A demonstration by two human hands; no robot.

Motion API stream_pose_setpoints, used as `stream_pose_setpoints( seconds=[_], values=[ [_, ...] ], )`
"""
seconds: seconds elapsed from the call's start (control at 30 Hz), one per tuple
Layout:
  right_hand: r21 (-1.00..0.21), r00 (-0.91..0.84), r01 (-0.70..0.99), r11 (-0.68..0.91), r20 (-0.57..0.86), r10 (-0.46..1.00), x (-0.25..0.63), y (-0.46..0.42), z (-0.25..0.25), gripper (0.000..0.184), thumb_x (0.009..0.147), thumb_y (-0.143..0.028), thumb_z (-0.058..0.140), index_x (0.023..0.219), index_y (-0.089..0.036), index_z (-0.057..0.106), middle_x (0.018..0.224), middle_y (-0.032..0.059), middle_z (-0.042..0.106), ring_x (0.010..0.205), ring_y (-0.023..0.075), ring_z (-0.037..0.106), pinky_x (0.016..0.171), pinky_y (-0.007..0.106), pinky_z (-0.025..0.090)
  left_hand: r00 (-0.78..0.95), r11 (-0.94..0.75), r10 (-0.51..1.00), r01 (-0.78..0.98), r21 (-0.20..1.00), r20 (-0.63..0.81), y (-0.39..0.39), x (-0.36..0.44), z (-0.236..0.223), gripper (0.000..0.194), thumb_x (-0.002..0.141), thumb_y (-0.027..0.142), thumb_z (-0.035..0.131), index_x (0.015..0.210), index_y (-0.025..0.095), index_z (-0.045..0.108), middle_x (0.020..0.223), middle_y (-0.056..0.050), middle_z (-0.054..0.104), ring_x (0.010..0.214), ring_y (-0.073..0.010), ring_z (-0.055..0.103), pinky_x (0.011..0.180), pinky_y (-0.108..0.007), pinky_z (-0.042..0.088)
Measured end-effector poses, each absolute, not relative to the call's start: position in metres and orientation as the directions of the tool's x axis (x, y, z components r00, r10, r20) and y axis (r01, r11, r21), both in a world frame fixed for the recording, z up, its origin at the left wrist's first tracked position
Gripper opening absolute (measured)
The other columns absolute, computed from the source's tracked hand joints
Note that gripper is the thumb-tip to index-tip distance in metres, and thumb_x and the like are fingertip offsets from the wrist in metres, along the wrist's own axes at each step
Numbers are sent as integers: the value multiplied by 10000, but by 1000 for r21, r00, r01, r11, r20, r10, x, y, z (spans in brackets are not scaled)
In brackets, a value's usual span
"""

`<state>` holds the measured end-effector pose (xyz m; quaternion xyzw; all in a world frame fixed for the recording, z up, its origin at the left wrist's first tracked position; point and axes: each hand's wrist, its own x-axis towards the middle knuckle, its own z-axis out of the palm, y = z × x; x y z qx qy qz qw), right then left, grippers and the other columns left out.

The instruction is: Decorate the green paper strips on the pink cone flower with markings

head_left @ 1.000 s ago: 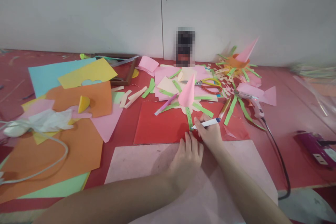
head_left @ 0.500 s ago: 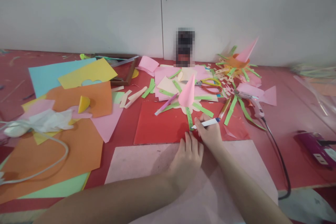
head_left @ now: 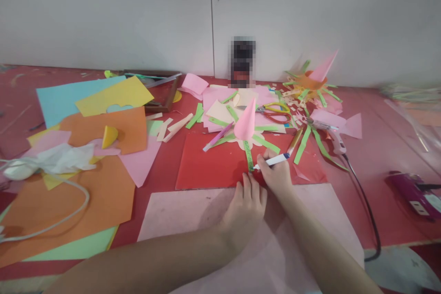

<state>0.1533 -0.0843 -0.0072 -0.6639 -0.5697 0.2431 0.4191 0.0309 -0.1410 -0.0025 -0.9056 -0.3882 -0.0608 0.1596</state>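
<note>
My right hand (head_left: 276,174) grips a white marker (head_left: 275,160) with a dark blue end, its tip at the lower end of a green paper strip (head_left: 248,154). Dark marks run along that strip. My left hand (head_left: 248,197) lies flat, fingers stretched out, its fingertips by the strip's near end at the edge of a red board (head_left: 206,165). The strip joins a paper flower shape (head_left: 243,144) with more green strips around it, and a pink paper cone (head_left: 245,121) stands upright on top.
Yellow-and-red-handled scissors (head_left: 277,112) and a purple pen (head_left: 217,137) lie behind the board. A glue gun (head_left: 336,138) with a black cord rests at right, near a purple power strip (head_left: 415,195). Orange paper sheets (head_left: 110,188) and a white cable (head_left: 77,188) cover the left side.
The marker and my right hand have shifted very slightly to the right, with the tip still at the strip's lower end. My left hand stays in place.
</note>
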Motion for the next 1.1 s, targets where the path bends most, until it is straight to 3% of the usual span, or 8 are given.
stream_pose_setpoints(
  seconds=[0.3,1.1],
  values=[
    [-880,229,475,-19,103,968,153,-85,-9,312,804,-347,487,558,-216,346,382,-80,403,369,86,398,437,216,326,689,-633,674,724,-273,266,-141,31,-1,252,822,91,389,993,51,568,1067,-214,615,1027,-279,580,802,-354,501],
    [-852,231,523,-8,132,964,154,-84,-9,296,801,-340,468,561,-214,347,437,-72,401,422,90,389,452,221,307,688,-634,676,726,-267,264,-140,31,-1,243,824,94,393,985,45,568,1074,-223,608,1029,-278,579,810,-356,494]
  ],
)
